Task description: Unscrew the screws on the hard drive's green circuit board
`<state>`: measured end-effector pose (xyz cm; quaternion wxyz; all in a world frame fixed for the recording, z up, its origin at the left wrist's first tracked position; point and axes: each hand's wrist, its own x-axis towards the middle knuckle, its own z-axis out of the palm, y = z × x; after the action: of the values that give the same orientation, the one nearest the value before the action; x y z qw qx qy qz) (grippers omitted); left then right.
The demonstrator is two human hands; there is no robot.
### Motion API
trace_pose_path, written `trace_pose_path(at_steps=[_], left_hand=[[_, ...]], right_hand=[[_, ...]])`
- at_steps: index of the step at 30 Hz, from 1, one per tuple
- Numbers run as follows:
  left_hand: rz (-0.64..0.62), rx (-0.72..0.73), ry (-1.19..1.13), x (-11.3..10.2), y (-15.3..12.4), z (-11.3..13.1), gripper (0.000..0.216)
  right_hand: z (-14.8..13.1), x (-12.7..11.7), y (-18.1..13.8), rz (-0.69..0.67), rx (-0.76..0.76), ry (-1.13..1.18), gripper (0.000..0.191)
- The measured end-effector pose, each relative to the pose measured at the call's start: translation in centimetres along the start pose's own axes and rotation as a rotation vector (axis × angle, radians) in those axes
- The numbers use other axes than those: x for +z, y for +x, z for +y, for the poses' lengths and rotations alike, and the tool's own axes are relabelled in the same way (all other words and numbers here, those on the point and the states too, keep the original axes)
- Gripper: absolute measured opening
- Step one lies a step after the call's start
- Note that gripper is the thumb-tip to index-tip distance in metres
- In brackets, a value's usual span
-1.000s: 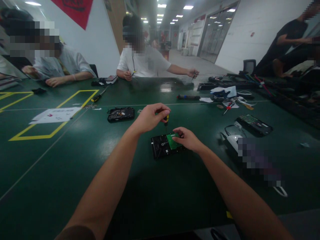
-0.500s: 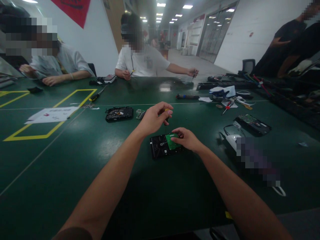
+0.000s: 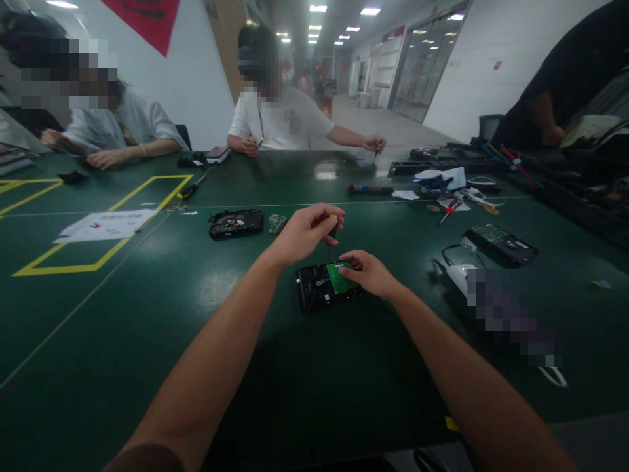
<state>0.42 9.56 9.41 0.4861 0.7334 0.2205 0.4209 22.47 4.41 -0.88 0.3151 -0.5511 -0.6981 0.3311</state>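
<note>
A black hard drive [image 3: 310,290] with a green circuit board [image 3: 340,280] on its upper face lies flat on the table in front of me. My left hand [image 3: 303,231] is closed around a small screwdriver [image 3: 334,227] with a yellow and dark handle. Its thin shaft points straight down at the drive's far edge; whether the tip sits in a screw is too small to tell. My right hand [image 3: 372,274] grips the right end of the drive, thumb on the green board and fingers at the far edge.
Another opened drive [image 3: 236,224] and a small circuit board [image 3: 278,224] lie to the left. On the right are a further drive [image 3: 501,244], a white corded device [image 3: 462,278] and a red screwdriver [image 3: 449,210]. Two people sit across the green table [image 3: 147,341]; another stands at far right.
My hands stay nearly in place, the left with the screwdriver over the drive. More of the handle shows now. The person at far right has leaned over the table.
</note>
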Motion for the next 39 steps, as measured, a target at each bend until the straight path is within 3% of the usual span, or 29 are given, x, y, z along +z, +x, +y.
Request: trace_pose_path(at_steps=[8,18,25,28,32,39], left_hand=[[0.096,0.003,0.003,0.26,-0.01,-0.53,0.028],[0.119,-0.044,0.014,0.09,-0.28,-0.38,0.029],[-0.01,-0.05,-0.023,0.23,-0.14,-0.06,0.036],[-0.023,-0.136,-0.142,-0.13,-0.17,0.02,0.03],[0.017,-0.199,-0.262,-0.53,-0.2,0.06,0.027],[0.11,-0.154,-0.112,0.1,-0.17,0.04,0.026]], right_hand=[[0.43,0.16,0.13,0.017,-0.032,-0.011,0.036],[0.38,0.24,0.14,0.03,-0.038,-0.032,0.036],[0.47,0.37,0.17,0.026,-0.04,-0.007,0.036],[0.56,0.4,0.16,0.029,-0.037,-0.007,0.036],[0.64,0.37,0.16,0.024,-0.027,0.001,0.036],[0.71,0.22,0.2,0.028,-0.06,-0.049,0.035]])
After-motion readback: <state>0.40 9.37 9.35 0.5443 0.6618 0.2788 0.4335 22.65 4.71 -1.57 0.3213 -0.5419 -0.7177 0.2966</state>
